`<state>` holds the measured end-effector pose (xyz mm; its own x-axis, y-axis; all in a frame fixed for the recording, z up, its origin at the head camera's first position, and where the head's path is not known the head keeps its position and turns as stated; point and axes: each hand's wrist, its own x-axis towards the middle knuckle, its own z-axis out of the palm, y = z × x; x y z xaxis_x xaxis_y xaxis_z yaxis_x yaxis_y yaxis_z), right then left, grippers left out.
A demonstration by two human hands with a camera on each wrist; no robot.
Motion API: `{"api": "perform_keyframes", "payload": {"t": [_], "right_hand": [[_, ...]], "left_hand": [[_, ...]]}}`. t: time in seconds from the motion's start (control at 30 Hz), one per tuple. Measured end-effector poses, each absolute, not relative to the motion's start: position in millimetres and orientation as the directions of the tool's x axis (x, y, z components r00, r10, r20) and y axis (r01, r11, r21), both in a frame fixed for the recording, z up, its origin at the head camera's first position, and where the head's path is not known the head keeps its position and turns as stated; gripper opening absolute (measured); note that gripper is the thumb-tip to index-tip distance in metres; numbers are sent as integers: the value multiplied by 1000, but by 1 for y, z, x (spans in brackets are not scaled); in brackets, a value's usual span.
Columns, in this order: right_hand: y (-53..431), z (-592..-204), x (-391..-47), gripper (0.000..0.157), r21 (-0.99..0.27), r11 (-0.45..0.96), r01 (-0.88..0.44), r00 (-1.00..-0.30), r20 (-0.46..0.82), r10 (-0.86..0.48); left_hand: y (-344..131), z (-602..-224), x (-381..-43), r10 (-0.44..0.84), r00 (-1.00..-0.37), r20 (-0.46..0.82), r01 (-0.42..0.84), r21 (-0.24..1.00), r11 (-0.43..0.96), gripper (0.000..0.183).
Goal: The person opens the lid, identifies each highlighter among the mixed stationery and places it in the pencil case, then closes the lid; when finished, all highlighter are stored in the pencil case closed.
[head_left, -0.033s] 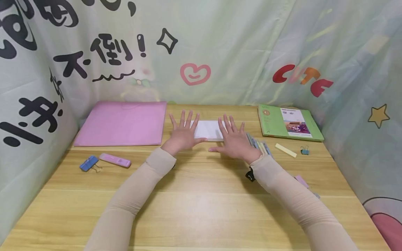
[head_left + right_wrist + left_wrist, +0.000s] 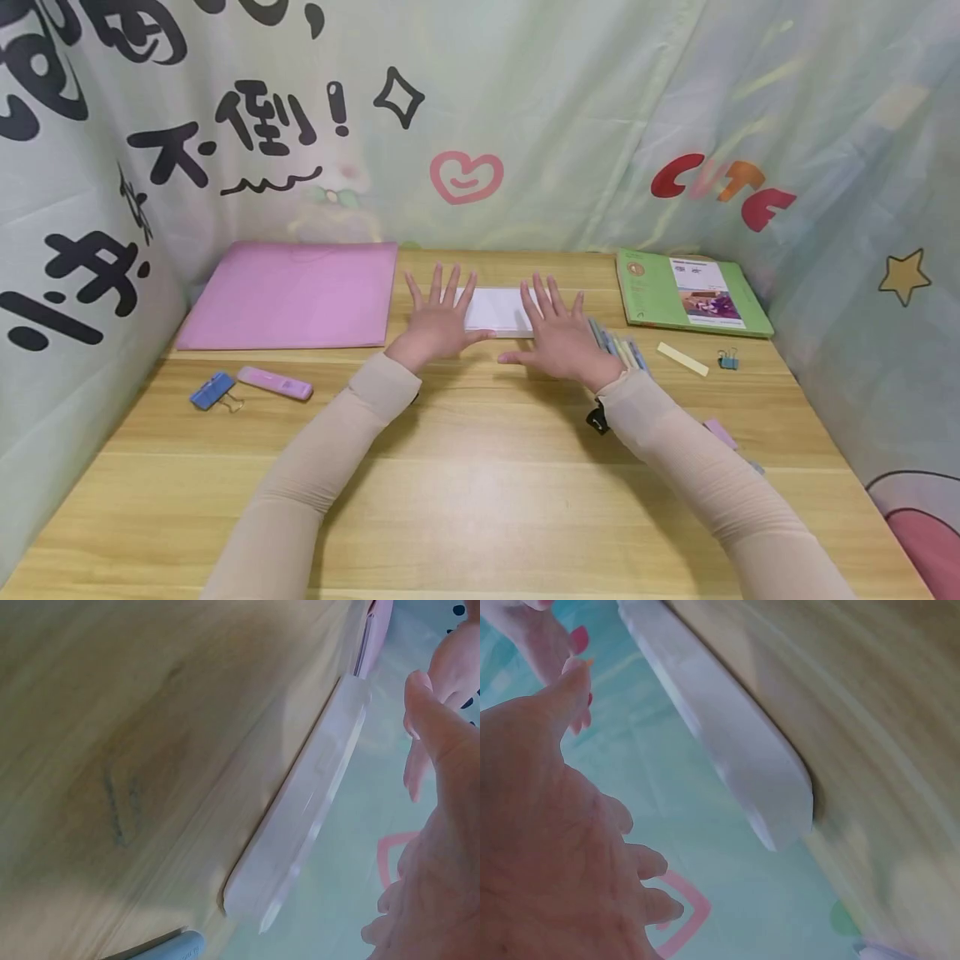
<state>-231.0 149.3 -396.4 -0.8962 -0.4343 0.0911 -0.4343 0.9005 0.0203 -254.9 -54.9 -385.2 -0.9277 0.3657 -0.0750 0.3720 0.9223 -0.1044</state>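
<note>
Left hand and right hand are apart, both spread wide. Between them lies a flat white block, with slim pens just beside the right hand

Between my left hand and my right hand a gap leads forward, but the white box lies low across it. Left of the box, a strip of table runs to the curtain, bounded by the pink folder. Rightward, pens block a low sweep; toward me, there is room to draw back.
</note>
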Motion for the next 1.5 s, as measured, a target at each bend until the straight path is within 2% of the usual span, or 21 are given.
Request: {"api": "perform_keyframes", "payload": {"t": [0.43, 0.77, 1.07, 1.17, 1.5], "right_hand": [[145, -396, -231, 105, 51, 888, -456, -885, 79, -459], [141, -395, -247, 67, 143, 739, -658, -735, 92, -672], [133, -408, -254, 53, 240, 665, -708, -671, 69, -739], [129, -409, -255, 49, 289, 646, -707, -650, 95, -754], [117, -410, -261, 43, 443, 601, -665, -606, 150, -781]], "left_hand": [[-57, -390, -256, 384, -922, -50, 387, -90, 918, 97], [-83, -400, -276, 444, -888, -115, 450, -24, 893, 106], [-88, -409, -284, 479, -850, -220, 448, 174, 877, 86], [-87, -407, -286, 480, -849, -221, 454, 162, 876, 81], [-80, -396, -290, 470, -850, -238, 461, 96, 882, 84]]}}
